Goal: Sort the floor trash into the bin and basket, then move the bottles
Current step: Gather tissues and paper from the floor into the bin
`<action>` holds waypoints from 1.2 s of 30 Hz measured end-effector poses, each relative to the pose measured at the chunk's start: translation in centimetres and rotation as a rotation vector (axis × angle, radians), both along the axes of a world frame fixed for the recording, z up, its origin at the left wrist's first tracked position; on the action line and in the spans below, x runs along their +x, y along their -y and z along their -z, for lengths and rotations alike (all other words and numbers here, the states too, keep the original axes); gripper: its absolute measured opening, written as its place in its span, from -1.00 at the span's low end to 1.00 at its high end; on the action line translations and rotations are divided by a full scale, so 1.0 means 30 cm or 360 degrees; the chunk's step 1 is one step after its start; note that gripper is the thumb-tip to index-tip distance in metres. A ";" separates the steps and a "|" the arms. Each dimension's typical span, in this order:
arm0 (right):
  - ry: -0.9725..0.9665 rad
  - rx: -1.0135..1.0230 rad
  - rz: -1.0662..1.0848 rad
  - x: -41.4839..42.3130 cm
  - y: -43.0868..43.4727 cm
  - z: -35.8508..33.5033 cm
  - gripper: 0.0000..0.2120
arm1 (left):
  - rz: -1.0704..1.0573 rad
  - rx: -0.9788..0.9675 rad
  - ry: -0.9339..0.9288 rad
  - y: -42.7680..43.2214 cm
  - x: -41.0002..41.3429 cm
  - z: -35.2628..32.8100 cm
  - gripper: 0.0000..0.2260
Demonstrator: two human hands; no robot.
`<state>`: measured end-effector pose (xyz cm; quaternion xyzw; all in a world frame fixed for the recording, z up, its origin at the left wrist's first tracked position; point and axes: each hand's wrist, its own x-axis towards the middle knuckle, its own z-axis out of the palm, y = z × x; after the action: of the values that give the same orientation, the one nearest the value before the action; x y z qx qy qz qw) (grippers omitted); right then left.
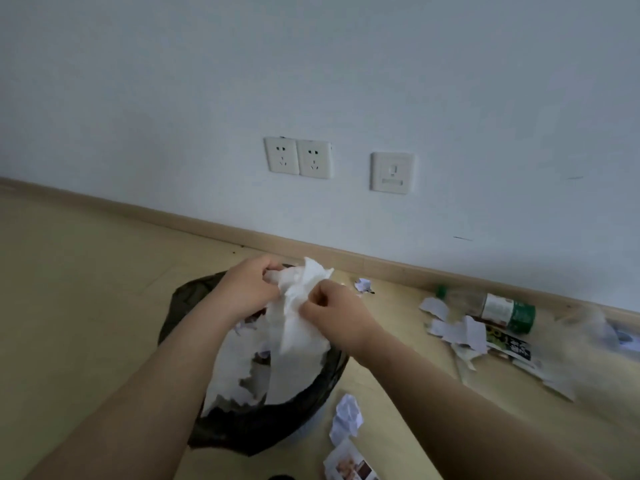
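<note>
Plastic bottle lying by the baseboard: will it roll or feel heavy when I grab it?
Bottle lies on its side, so a push would probably roll it. Its clear body looks mostly empty, so likely light. Paper scraps against it may slide along.

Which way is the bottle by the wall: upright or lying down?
Lying down. The bottle rests lengthwise on the floor beside the skirting, green cap pointing left, amid paper scraps.

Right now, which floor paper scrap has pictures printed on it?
The flat scrap at the bottom edge, below the crumpled wad beside the bin: brownish pictures show on it. The wad and the torn pieces by the bottle look plain white.
</note>
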<state>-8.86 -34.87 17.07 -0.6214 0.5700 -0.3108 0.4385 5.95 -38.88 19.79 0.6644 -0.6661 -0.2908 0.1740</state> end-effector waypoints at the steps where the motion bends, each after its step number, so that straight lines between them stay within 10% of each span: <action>1: -0.0095 0.0003 -0.0063 0.035 -0.002 0.017 -0.76 | 0.0039 0.0049 0.0139 -0.004 0.025 -0.014 -0.76; 6: -0.0746 -0.0285 -0.0012 0.098 -0.021 0.090 -0.83 | 0.0222 0.0144 0.0989 -0.016 0.070 -0.038 -0.64; 20: -0.1747 -0.0272 -0.0798 0.134 -0.007 0.198 -0.69 | 0.0470 0.0731 0.0939 -0.074 0.047 0.218 -0.42; 30: -0.1177 -0.0628 -0.0205 0.045 0.022 0.158 -0.69 | 0.0450 0.0316 0.0945 -0.004 0.007 0.122 -0.50; 36: -0.0608 -0.0261 0.0457 -0.101 0.029 0.168 -0.79 | 0.0373 -0.0071 0.0324 -0.015 -0.152 0.029 -0.72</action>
<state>-11.89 -35.75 12.02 -0.6150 0.6979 -0.2921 0.2222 1.38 -38.44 18.93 0.6041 -0.7596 -0.2252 0.0852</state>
